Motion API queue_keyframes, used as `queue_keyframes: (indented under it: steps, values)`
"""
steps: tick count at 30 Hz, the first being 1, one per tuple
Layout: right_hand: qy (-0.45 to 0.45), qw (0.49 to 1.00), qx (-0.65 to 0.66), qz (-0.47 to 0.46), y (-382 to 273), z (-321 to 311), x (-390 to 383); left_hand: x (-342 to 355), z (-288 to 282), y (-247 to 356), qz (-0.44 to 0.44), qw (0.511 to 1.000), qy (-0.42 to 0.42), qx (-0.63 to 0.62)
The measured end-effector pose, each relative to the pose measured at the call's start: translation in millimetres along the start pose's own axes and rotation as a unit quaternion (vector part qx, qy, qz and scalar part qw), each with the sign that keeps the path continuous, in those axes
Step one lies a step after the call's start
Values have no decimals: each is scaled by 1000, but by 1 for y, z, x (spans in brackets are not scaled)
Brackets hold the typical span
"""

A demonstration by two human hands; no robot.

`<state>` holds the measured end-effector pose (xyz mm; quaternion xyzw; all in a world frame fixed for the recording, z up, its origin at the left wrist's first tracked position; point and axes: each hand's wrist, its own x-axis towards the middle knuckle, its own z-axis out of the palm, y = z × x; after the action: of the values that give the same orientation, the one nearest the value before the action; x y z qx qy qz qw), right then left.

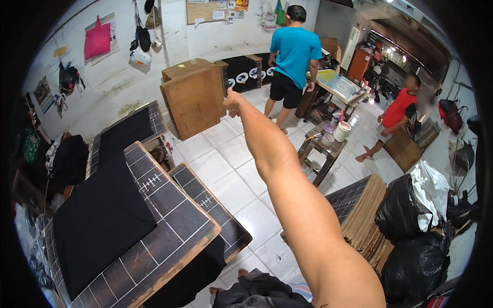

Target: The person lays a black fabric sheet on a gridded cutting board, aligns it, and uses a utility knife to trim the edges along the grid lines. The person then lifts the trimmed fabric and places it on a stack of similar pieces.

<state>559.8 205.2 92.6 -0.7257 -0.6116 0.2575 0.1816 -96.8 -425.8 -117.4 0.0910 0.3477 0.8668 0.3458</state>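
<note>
My right arm stretches up from the lower edge, and my right hand (233, 102) is held out in the air at its end. One finger points forward and the others look partly curled, with nothing in them. Beyond the hand, black cloth (242, 72) with round white prints lies over a board by the far wall. Wooden boards (191, 102) lean just left of the hand. At the near left, a black shirt (97, 220) is spread over a dark board with white grid lines (169, 231). My left hand is out of view.
A person in a blue shirt (295, 54) stands ahead; another in red (398, 110) is at the far right. A small stand (322, 149) holds a white tub (342, 131). Stacked boards (367, 210) and black bags (405, 210) sit at right; white tiles (233, 185) cover the floor.
</note>
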Motion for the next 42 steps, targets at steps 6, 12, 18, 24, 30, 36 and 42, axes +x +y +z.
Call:
queue_keyframes:
  steps: [6, 12, 18, 24, 30, 36, 42]
  values:
    - [59, 986, 57, -143, 72, 87, 18, 19, -79, 6, -4, 994, -101, -37]
    - [-106, 993, -55, -8, 253, 334, -132, -54, 0, -8, 88, 994, -26, -57]
    - [-170, 915, 250, 268, 315, 406, -229, -87, 50, 18, 68, 996, 4, -59]
    - [-104, 920, 238, 293, 283, 398, -237, -88, 47, 23, 71, 997, -26, 28]
    - [-33, 965, 146, 215, 274, 365, -267, -45, -6, 43, 18, 999, -23, 22]
    - [173, 879, 399, 194, 275, 248, -334, -37, -4, 28, 34, 999, -2, -32]
    - [289, 855, 387, 190, 309, 80, -385, -19, 4, -5, -18, 995, -27, -98]
